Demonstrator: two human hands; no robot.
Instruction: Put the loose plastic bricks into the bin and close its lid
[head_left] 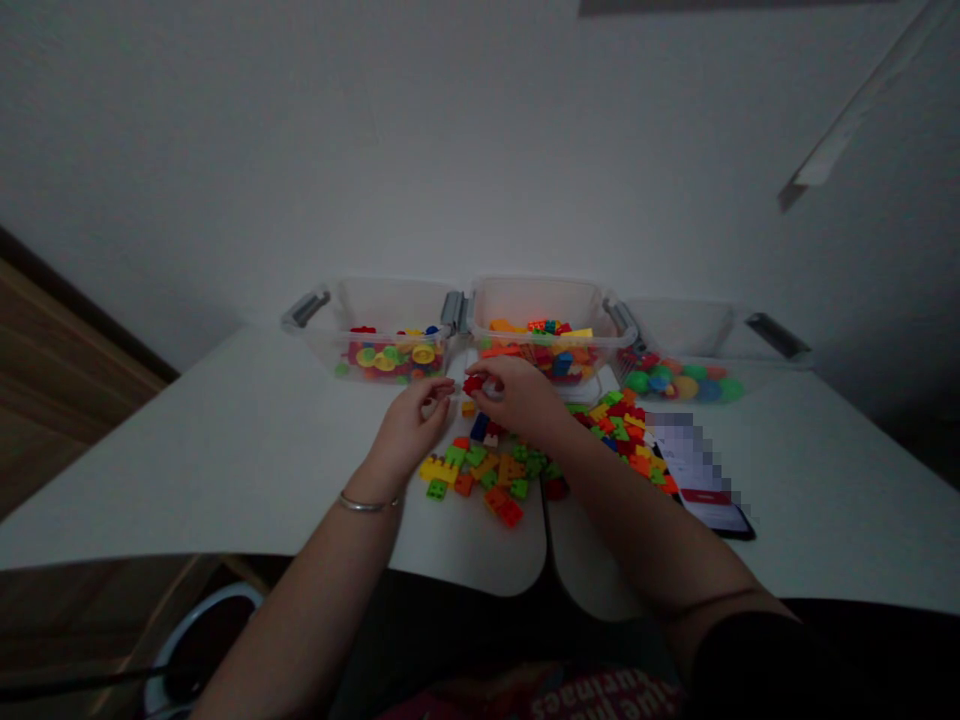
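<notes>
Between the thumb and fingers of my right hand (pixel 517 392) is a small red toy brick (pixel 472 383), held just above the table in front of the middle box. My left hand (pixel 411 425) faces it from the left, a short gap away. Its thumb and fingertips come together in a pinch, and anything held there is too small to make out. Loose toy bricks (pixel 501 504) in orange, green, yellow and red lie below the hands. More bricks (pixel 619 425) spread to the right, partly hidden by my right forearm.
Three clear plastic boxes stand along the wall: a left box (pixel 390 300) and a middle box (pixel 540 300) with mixed toy pieces, and a right box (pixel 675 325) with coloured balls. A phone or tablet (pixel 731 518) lies at the right. A seam splits the white tabletop (pixel 300 470).
</notes>
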